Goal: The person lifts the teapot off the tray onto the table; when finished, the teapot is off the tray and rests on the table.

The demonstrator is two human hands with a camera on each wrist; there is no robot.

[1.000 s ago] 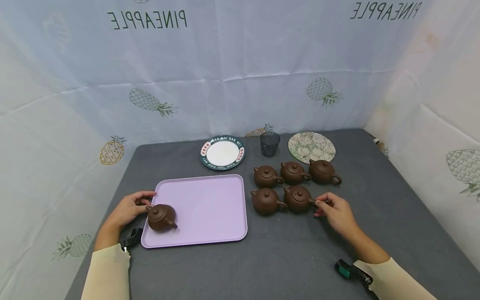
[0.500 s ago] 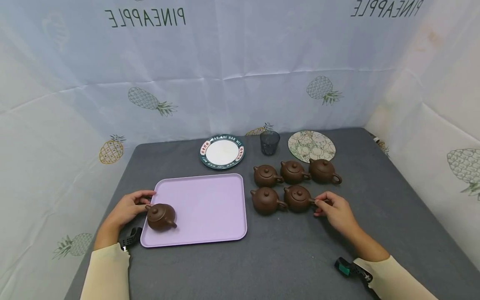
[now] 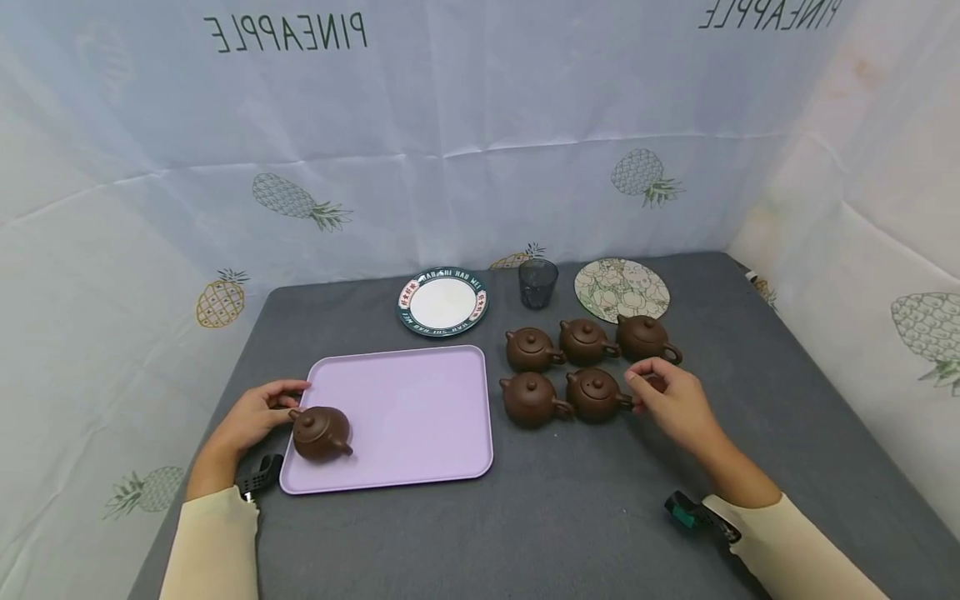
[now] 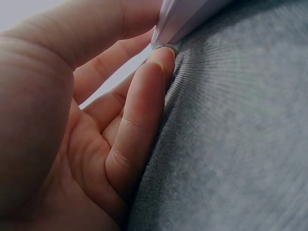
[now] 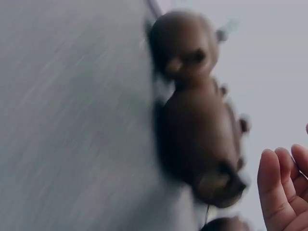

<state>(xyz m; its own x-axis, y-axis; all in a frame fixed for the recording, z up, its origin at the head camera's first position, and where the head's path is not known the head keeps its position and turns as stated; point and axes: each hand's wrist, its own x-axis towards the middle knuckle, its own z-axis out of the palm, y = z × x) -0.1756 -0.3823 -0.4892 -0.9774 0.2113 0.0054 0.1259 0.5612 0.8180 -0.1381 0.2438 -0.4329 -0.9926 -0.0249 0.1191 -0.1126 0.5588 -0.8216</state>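
Observation:
A brown teapot (image 3: 320,433) sits at the near left corner of the lilac tray (image 3: 420,417). My left hand (image 3: 251,418) holds the tray's left rim, close to that teapot's spout. In the left wrist view some fingertips (image 4: 144,89) lie low against the cloth by the tray wall; others end behind it. Two rows of brown teapots stand right of the tray. My right hand (image 3: 675,408) hovers just beside the handle of the front-right teapot (image 3: 596,395). In the right wrist view its fingers (image 5: 272,187) are apart from the blurred teapot (image 5: 199,134), holding nothing.
Behind the tray lies a plate (image 3: 442,302) with a green rim. A dark glass cup (image 3: 537,283) and a round patterned mat (image 3: 622,289) are farther right. The back-right teapot (image 3: 643,337) stands close to the mat. Fabric walls border the grey table (image 3: 525,533).
My right hand has let go of the front-right teapot's handle and risen slightly away from it. The left hand, tray and teapots stay in place; the head view has shifted slightly.

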